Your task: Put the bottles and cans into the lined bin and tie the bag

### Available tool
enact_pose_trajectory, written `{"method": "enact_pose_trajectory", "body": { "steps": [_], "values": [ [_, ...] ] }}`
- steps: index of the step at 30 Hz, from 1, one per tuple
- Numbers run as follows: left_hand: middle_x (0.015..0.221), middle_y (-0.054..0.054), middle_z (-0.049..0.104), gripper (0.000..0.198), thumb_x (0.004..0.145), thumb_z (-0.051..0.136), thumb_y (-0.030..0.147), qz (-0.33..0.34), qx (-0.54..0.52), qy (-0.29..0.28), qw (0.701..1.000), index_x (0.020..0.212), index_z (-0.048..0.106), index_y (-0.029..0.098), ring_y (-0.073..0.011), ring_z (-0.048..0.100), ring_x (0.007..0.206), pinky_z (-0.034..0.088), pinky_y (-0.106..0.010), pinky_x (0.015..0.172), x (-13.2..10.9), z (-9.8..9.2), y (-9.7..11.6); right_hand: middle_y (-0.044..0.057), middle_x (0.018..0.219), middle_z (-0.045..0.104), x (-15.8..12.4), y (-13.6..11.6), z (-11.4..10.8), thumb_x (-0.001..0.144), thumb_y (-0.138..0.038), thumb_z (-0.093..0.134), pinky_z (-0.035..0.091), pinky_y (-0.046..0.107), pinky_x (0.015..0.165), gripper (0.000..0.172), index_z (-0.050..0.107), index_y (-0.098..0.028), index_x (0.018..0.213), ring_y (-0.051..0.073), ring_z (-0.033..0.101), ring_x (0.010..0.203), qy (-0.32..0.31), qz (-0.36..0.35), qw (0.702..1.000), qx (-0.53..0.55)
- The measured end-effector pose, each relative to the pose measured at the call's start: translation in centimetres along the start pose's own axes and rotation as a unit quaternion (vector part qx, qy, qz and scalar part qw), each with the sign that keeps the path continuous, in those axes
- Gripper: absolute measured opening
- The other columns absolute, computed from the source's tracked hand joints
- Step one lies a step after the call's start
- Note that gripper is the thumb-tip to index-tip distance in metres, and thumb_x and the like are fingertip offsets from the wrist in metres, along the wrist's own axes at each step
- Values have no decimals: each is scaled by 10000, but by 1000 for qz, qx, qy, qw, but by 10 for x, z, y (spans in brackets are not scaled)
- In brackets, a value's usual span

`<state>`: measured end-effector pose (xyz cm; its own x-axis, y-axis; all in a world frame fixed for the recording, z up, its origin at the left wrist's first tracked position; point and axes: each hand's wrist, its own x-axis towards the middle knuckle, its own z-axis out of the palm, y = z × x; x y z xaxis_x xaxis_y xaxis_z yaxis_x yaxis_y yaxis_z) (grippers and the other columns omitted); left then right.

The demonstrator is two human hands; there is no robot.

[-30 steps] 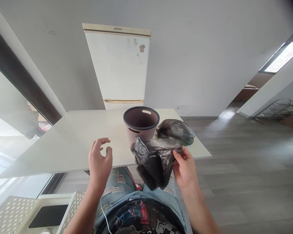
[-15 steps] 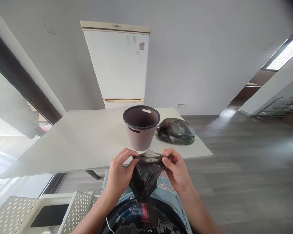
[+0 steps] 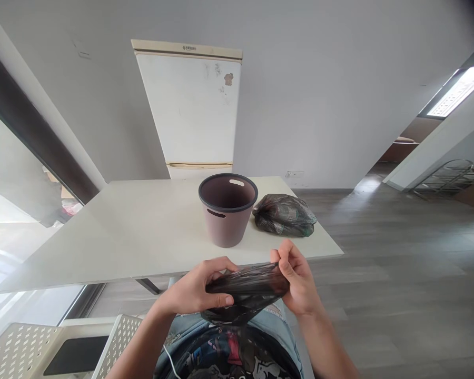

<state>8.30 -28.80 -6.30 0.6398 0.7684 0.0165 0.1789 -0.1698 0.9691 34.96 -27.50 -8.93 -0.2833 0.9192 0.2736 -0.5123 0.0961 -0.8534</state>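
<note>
A thin black plastic bag [image 3: 243,295] is stretched between my two hands, above my lap at the table's front edge. My left hand [image 3: 199,287] grips its left side, thumb in front and fingers behind the film. The fingers of my right hand [image 3: 298,276] pinch the bag's upper right edge. Just beyond my hands, a mauve bin [image 3: 227,226] with a dark rim and handle slots stands upright on the white table [image 3: 142,226]. Right of the bin lies a filled, gathered black bag [image 3: 286,215].
Behind the table a white fridge [image 3: 193,110] stands against the grey wall. Perforated cream panels [image 3: 19,347] with a dark flat surface between them are at the lower left. A metal rack [image 3: 446,176] is at the far right.
My left hand has opened wider around the bag's side, and my right hand has risen slightly. The bag's upper part is spread broader between them.
</note>
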Motion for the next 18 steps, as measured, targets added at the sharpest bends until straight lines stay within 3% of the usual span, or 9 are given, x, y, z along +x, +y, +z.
{"method": "enact_pose_trajectory", "body": {
  "steps": [2, 4, 7, 9, 11, 15, 18],
  "values": [
    [1049, -65, 690, 303, 876, 798, 355, 18, 91, 4, 996, 1119, 729, 185, -172, 609, 873, 492, -301, 769, -1, -6, 0, -65, 698, 343, -1, -12, -10, 951, -452, 739, 233, 248, 541, 365, 462, -239, 842, 101, 274, 579, -51, 27, 995, -81],
    [966, -44, 701, 159, 906, 769, 307, 33, 153, -17, 988, 1017, 761, 193, -168, 624, 863, 496, -304, 788, -5, -11, 0, -47, 739, 435, -3, -28, -17, 899, -439, 800, 285, 256, 582, 315, 559, -237, 910, 112, 359, 632, -104, 74, 970, -205],
    [899, -30, 696, 93, 970, 698, 250, 60, 228, -14, 972, 935, 769, 200, -162, 640, 857, 504, -305, 803, -10, -15, -5, 4, 914, 616, -10, -51, -17, 901, -421, 787, 405, 288, 732, 240, 677, -258, 1039, 162, 522, 796, -172, 166, 882, -407],
    [923, -40, 698, 113, 989, 660, 203, 66, 303, 43, 950, 956, 768, 203, -181, 647, 906, 508, -319, 821, -12, -13, -13, 24, 1025, 688, -17, -56, -12, 931, -423, 736, 438, 325, 854, 192, 720, -281, 1059, 216, 593, 952, -197, 209, 812, -507],
    [945, -48, 698, 141, 990, 630, 152, 54, 388, 83, 916, 957, 758, 201, -202, 646, 924, 509, -337, 813, -11, -8, -23, 34, 1064, 725, -25, -53, -8, 960, -419, 674, 446, 346, 898, 160, 730, -280, 1016, 255, 623, 1051, -187, 240, 765, -568],
    [893, -38, 671, 189, 949, 597, 58, 57, 508, 36, 858, 865, 702, 191, -216, 627, 872, 521, -364, 793, -7, 5, -35, 56, 1154, 743, -38, -38, -11, 973, -420, 617, 485, 356, 906, 194, 716, -265, 1036, 273, 667, 1094, -155, 281, 727, -607],
    [954, -49, 672, 259, 933, 535, -3, 90, 534, 45, 840, 982, 704, 188, -215, 616, 898, 539, -362, 794, -8, 11, -34, 97, 1336, 717, -43, -37, -24, 973, -499, 613, 503, 401, 1014, 382, 708, -267, 1261, 310, 661, 1225, -122, 285, 729, -610]
  ]
}}
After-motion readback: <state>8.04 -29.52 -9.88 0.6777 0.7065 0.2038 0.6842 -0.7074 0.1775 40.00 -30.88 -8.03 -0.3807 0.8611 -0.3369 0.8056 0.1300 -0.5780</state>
